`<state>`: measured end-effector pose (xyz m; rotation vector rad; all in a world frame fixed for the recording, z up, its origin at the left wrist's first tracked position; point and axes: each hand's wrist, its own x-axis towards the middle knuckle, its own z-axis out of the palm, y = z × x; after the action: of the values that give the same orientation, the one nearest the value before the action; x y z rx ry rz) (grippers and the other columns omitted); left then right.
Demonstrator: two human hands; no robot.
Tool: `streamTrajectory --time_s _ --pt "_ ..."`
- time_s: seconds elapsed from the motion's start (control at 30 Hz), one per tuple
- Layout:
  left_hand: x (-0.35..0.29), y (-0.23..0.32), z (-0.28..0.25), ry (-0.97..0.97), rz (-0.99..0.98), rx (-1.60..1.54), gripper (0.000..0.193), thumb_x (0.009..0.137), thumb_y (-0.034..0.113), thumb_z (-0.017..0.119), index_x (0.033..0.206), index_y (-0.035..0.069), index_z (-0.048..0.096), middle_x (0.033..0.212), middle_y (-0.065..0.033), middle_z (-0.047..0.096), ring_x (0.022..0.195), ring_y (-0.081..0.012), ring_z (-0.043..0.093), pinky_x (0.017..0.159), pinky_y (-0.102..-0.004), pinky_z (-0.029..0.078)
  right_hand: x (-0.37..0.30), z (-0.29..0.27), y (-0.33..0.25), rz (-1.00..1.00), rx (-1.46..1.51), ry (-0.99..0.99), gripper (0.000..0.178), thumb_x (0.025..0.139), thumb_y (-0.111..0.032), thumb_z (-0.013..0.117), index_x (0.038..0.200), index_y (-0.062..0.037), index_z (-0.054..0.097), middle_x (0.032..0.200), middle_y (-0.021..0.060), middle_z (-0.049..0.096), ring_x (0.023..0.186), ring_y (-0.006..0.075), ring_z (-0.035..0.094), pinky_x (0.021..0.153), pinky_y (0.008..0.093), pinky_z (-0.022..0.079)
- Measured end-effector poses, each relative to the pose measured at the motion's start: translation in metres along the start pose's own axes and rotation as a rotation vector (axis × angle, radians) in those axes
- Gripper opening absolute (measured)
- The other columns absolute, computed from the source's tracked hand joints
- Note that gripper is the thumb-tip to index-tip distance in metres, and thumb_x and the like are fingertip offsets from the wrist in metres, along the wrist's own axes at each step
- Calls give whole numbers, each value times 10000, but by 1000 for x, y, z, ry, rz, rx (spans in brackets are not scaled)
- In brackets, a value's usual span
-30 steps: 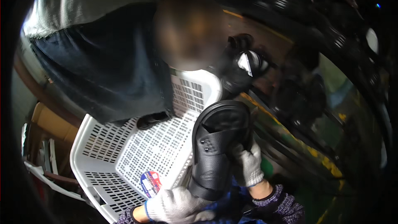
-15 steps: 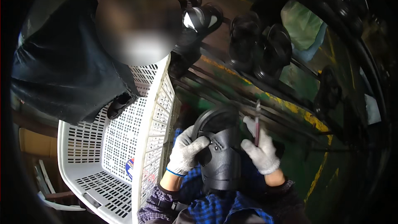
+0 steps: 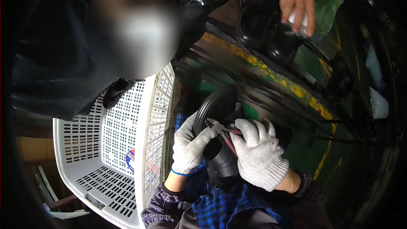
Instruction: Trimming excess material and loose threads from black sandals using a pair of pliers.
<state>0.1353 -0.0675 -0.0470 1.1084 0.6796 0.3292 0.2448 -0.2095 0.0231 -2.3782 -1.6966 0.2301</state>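
Note:
In my gloved left hand (image 3: 186,148) is a black sandal (image 3: 224,163), gripped by its sole edge. The sandal is tilted, and the near part of its upper shows a textured surface. My right hand (image 3: 260,154), also in a pale knit glove, is closed around cutting pliers (image 3: 220,128) with dark red handles. The pliers' metal jaws are apart and lie over the sandal's strap area, close to my left thumb. Whether the jaws touch the strap, I cannot tell. Part of the handles is hidden under my right fingers.
A white slotted plastic basket (image 3: 146,144) stands at my left, with a dark shoe (image 3: 115,94) at its far side. Beyond are black sandals (image 3: 255,17) on a dark rack. Another person's hand (image 3: 298,6) reaches onto one there. A second person in dark clothing (image 3: 51,72) is at far left.
My right hand has moved left, bringing the pliers from beside the sandal to over its strap. The sandal has turned and tilted. Another person's hand has appeared at the upper right.

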Motion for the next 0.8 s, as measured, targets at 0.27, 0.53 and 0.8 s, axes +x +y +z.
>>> streamTrajectory --time_s 0.27,0.53,0.8 --pt "1 1 6 76 50 -55 196 819 68 660 993 -7 610 859 -37 658 766 -99 605 716 -240 481 12 0 -2 -12 -78 -29 295 838 -201 584 1069 -21 626 1090 120 523 961 300 552 899 572 407" --pt "9 -1 1 45 -53 -32 355 826 36 670 1168 -22 593 916 -24 661 809 -75 592 742 -231 489 27 -19 0 -133 -3 -491 158 867 -190 574 924 -59 641 878 97 552 790 279 599 726 423 482" --pt "28 -12 -17 164 -43 -315 160 848 110 666 974 21 624 786 -10 627 659 -80 569 601 -221 463 -15 -15 49 229 726 -70 637 752 -161 713 1337 -36 495 1206 168 558 1099 326 540 944 387 466"
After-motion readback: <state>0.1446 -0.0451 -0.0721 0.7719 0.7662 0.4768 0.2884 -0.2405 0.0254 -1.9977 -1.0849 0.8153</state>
